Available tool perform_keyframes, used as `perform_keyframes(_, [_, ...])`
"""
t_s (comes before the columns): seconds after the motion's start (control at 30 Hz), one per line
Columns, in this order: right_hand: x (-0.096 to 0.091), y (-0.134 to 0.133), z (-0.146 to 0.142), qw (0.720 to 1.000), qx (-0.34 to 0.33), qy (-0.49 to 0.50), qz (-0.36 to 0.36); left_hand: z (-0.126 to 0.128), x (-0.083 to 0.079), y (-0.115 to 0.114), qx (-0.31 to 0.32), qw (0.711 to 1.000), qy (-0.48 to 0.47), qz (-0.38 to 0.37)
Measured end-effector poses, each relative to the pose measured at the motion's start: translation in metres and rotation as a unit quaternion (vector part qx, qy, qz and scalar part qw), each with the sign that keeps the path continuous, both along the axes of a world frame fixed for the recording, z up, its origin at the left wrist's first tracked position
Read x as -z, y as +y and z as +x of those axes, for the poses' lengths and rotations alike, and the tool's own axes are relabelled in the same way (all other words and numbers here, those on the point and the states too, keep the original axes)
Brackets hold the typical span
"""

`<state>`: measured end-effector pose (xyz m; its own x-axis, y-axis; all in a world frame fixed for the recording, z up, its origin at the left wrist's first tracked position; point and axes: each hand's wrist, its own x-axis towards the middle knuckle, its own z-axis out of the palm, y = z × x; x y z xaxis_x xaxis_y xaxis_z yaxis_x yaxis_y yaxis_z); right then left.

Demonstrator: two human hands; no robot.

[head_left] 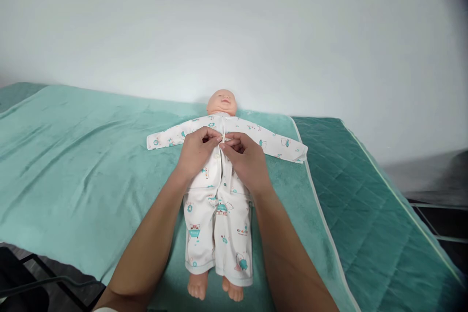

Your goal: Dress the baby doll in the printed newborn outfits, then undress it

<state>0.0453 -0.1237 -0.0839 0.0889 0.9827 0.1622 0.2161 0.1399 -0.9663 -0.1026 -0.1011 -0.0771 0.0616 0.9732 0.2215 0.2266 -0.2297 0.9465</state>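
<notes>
A baby doll [222, 102] lies on its back with its arms spread wide. It wears a white printed pajama top [281, 145] and matching pajama pants [199, 234]; its bare feet [198, 285] stick out below. My left hand [197, 152] pinches one front edge of the top at the chest. From the other side, my right hand [248, 157] pinches the facing edge, and the fingertips nearly meet. A small button [217, 156] shows just below my fingers. Beneath that, the front edges of the top lie apart. What sits exactly between the fingertips is partly hidden.
The doll rests on a light green blanket [91, 156], which is wrinkled at the left. A darker green quilted cover [361, 195] shows to the right. Behind the bed rises a white wall [234, 34]. A dark cable [54, 279] runs at the lower left.
</notes>
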Motion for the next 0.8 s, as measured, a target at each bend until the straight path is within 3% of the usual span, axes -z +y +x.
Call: perform_keyframes(0.8, [-0.0067, -0.0044, -0.0090, 0.987, 0.027, -0.159, 0.021, 0.0042, -0.0008, -0.0016, -0.018, 0.999, -0.026, -0.007])
